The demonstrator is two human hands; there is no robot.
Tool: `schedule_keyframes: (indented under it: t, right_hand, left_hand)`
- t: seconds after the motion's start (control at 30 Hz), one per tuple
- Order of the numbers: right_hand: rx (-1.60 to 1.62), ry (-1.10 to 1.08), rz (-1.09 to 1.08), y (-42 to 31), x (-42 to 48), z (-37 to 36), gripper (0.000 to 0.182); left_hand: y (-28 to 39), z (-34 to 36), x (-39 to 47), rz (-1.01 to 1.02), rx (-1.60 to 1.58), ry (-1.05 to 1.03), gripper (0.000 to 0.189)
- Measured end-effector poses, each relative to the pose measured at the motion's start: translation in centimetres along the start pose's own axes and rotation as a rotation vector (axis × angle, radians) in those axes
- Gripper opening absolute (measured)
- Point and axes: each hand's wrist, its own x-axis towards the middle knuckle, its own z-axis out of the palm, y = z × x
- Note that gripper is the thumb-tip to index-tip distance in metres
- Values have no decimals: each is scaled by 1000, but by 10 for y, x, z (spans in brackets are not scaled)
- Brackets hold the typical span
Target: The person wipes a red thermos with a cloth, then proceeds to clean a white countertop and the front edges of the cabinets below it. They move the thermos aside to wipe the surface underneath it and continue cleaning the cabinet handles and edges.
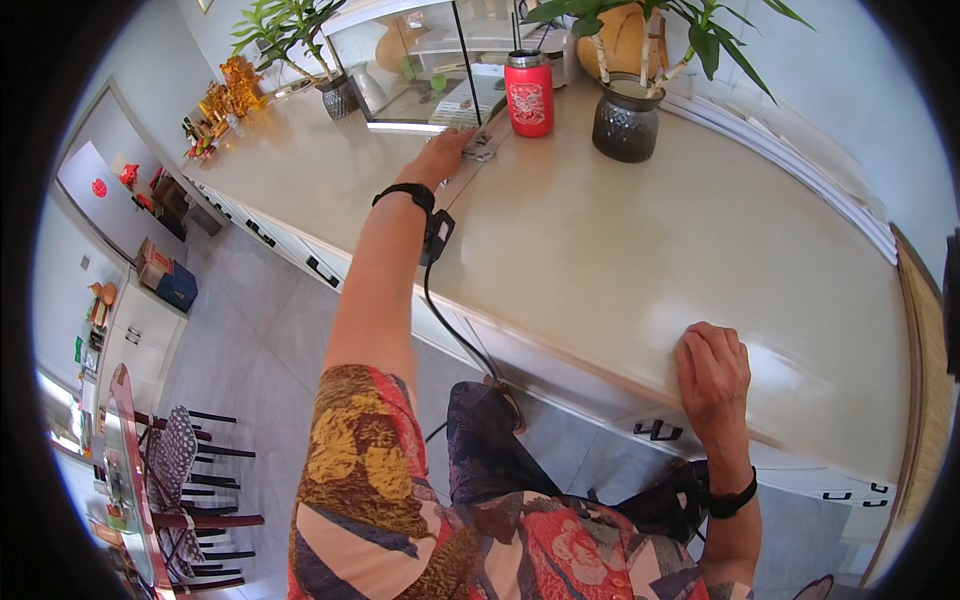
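My left hand [448, 154] reaches across the beige countertop [600, 240], its fingers on a crumpled grey cloth [480, 146] beside the front edge of a glass tank [405, 67]. How far the fingers close on the cloth cannot be made out. My right hand [712, 367] rests on the countertop near its front edge, fingers curled down, with no object visible in it. Right of the cloth stands a red jar-shaped bottle [529, 94] with an open top. Farther right is a dark textured glass vase [627, 124] holding a leafy plant.
Another plant in a dark glass vase [339, 97] stands left of the tank. White strips [795, 169] lie along the wall. A black cable [454, 326] hangs from a device at my left wrist. Drawer handles [658, 430] project below the counter's edge.
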Motion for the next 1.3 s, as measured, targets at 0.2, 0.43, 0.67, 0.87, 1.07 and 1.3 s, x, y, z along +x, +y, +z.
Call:
schedule_keyframes:
  t: [0.2,0.43,0.67,0.87,1.07,1.3]
  right_hand:
    - [3,-41,26,-3,1,-2,17]
    - [-3,-43,17,-4,1,-3,18]
    - [23,-18,-3,-2,1,-3,18]
    - [3,13,-11,2,-1,0,17]
    - [-1,28,-19,0,-5,3,14]
    - [8,34,-46,2,-8,2,12]
  left_hand:
    - [37,-12,-42,259,-54,1,53]
    - [32,-9,-24,285,-47,-39,57]
    - [26,6,7,161,-79,-40,59]
    - [48,-5,-8,122,-122,-67,57]
    - [78,-27,-66,234,-134,-126,55]
    - [128,-31,-145,386,-121,-76,57]
